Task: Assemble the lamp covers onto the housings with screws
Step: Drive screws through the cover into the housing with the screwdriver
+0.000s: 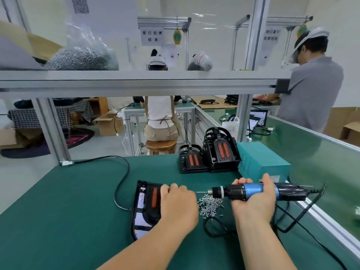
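A black lamp housing with an orange insert and a reflective panel lies flat on the green table, partly hidden under my left hand. My left hand rests on it with curled fingers; whether it holds a screw I cannot tell. My right hand grips a blue and black electric screwdriver, held level with its bit pointing left toward my left hand. A pile of small silver screws lies on the table between my hands.
Two stacks of black housings stand at the table's far edge beside a teal power box. Black cables loop across the green table. A bag of screws sits on the upper shelf. People work at benches beyond.
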